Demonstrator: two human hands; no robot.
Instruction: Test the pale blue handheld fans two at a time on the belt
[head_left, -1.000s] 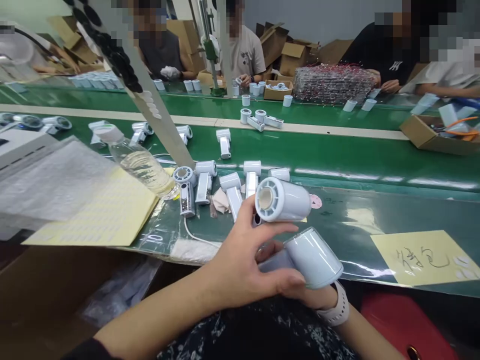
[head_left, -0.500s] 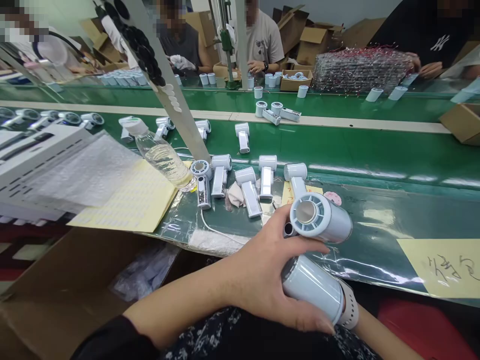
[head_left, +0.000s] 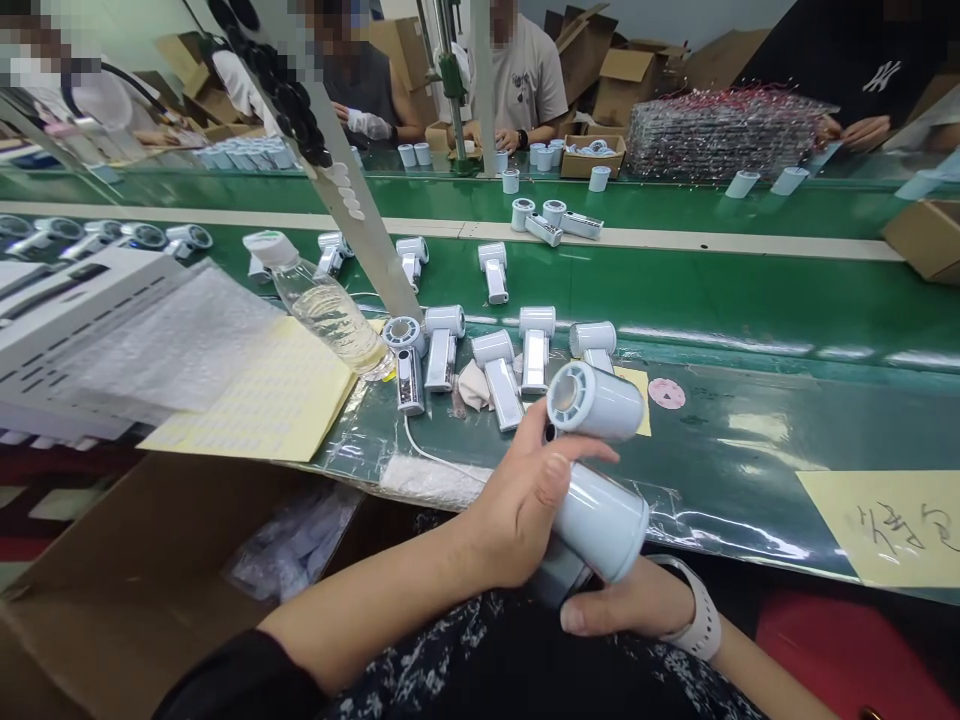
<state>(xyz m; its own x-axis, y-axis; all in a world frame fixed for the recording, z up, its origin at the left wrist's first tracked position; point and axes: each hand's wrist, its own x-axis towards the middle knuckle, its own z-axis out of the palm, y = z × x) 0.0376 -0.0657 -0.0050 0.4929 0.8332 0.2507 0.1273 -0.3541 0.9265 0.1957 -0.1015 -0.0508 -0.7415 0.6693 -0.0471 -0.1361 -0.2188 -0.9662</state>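
Two white handheld fans are in my hands, close together above my lap. My left hand [head_left: 517, 510] is closed around the upper fan [head_left: 604, 402], whose round head points up and left past my fingers. Just below it, the lower fan [head_left: 604, 525] has its cylindrical head against my left palm and its grey handle angled down. My right hand [head_left: 637, 598], with a white watch band at the wrist, cups the lower fan from beneath. Its thumb shows, but its other fingers are hidden. Several similar fans [head_left: 536, 350] lie on the bench ahead.
A tilted water bottle [head_left: 322, 305] leans near a slanted post [head_left: 375, 235]. Yellow sheets [head_left: 255, 400] lie at left, above an open carton [head_left: 97, 560]. A handwritten yellow paper [head_left: 892, 525] is at right. Other people sit across the green conveyor [head_left: 712, 290].
Both fans have moved left. My left thumb has lifted from the lower fan's front and drawn back. My right thumb has come into view below the lower fan.
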